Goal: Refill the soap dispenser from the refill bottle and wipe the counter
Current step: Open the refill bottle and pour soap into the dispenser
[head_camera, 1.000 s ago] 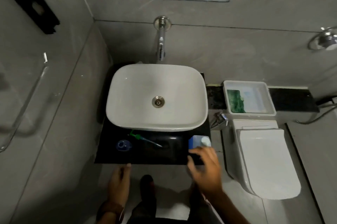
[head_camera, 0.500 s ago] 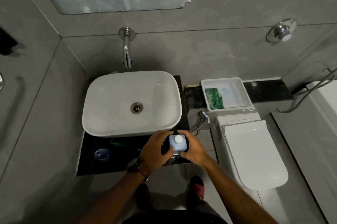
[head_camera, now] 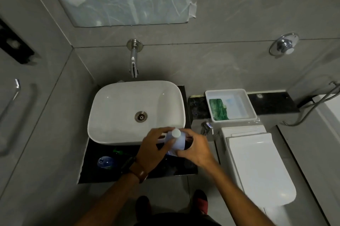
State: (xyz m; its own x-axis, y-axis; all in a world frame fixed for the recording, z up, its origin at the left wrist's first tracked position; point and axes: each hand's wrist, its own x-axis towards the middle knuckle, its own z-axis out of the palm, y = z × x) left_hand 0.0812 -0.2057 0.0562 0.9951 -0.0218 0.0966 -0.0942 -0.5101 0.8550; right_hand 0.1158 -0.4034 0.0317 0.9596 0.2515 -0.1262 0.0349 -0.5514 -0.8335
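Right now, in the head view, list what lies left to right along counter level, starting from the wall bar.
Wall bar → blue round object → left hand → pale blue bottle → right hand → white tray → hose.

At the centre of the frame both hands close on a pale blue bottle (head_camera: 175,141) with a white cap (head_camera: 176,133), the left hand (head_camera: 154,147) on its left side and the right hand (head_camera: 196,147) on its right. They are above the black surface (head_camera: 103,174) at the white sink's (head_camera: 128,108) front rim. A small blue object (head_camera: 104,161) lies lower left; a white toilet (head_camera: 257,167) stands right.
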